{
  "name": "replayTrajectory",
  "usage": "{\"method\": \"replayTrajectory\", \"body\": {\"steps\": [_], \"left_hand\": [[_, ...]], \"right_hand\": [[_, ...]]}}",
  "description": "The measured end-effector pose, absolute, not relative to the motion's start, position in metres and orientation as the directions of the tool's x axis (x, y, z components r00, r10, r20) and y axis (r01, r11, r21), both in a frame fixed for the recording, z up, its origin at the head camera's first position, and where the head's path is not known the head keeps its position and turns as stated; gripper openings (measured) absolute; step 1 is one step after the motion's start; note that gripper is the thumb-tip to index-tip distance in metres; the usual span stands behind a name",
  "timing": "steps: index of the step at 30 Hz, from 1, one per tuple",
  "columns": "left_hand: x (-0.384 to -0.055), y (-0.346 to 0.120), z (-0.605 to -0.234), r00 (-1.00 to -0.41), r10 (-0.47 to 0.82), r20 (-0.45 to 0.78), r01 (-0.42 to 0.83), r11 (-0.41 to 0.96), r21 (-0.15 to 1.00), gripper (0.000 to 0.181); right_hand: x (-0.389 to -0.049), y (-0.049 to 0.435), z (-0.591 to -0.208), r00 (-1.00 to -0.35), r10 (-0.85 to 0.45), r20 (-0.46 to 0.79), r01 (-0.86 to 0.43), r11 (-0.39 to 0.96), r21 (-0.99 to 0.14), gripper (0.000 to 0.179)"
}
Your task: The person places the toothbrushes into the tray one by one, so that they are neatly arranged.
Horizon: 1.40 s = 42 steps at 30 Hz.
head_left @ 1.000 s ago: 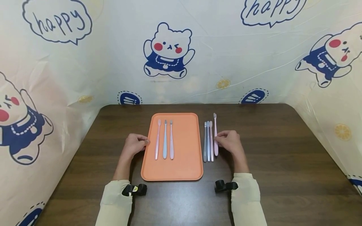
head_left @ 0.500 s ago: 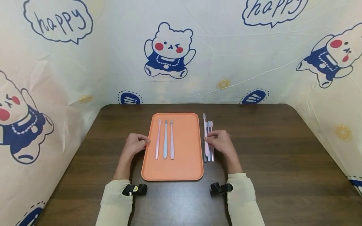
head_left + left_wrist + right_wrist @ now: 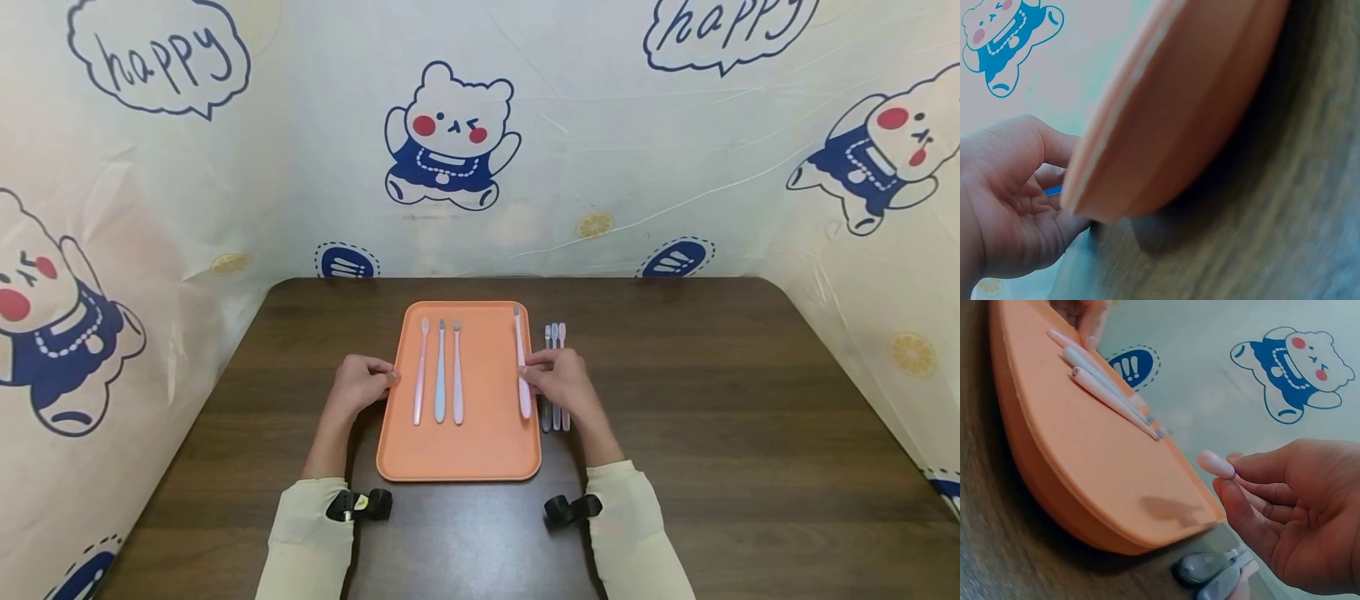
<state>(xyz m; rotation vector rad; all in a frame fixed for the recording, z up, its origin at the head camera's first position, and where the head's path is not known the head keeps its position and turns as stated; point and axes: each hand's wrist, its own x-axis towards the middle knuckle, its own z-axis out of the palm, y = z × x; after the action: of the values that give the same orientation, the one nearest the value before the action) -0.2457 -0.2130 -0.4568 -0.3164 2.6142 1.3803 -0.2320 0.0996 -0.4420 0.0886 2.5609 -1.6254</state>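
An orange tray [image 3: 480, 454] lies on the table with three toothbrushes side by side on its left half: a pink one [image 3: 421, 375], a light blue one [image 3: 440, 375] and a pinkish-lilac one [image 3: 458, 379]. My left hand [image 3: 362, 379] pinches the tray's left rim between thumb and fingers; the left wrist view shows this grip from below. Over the tray's right edge, my right hand [image 3: 558, 379] pinches a pink toothbrush [image 3: 523, 392] by its handle. In the right wrist view that toothbrush [image 3: 1215, 464] is above the tray surface and casts a shadow there.
Just right of the tray, three more toothbrushes [image 3: 555, 417] lie close together on the brown wooden table [image 3: 712, 400], partly covered by my right hand. A patterned sheet [image 3: 577, 150] hangs behind the table and along both sides.
My right hand has carried the pink toothbrush leftward, from beside the other toothbrushes, across them and over the tray's right edge. The left hand has stayed at the rim.
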Motion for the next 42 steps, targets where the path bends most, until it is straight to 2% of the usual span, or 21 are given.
{"method": "replayTrajectory", "body": {"steps": [13,24,42], "left_hand": [[-0.246,-0.212,-0.457,-0.960,-0.114,-0.254,-0.274,0.555,0.786,0.029],[-0.247,-0.213,-0.456,-0.964,-0.110,-0.242,-0.263,0.540,0.800,0.028],[-0.246,-0.214,-0.458,-0.959,-0.119,-0.256,-0.279,0.538,0.795,0.026]], "right_hand": [[-0.232,0.068,-0.445,-0.992,-0.042,-0.118,0.089,0.427,-0.900,0.023],[-0.231,0.041,-0.458,-0.991,-0.085,-0.107,0.051,0.497,-0.866,0.019],[-0.232,0.028,-0.460,-0.992,-0.009,-0.122,0.097,0.552,-0.828,0.020]]}}
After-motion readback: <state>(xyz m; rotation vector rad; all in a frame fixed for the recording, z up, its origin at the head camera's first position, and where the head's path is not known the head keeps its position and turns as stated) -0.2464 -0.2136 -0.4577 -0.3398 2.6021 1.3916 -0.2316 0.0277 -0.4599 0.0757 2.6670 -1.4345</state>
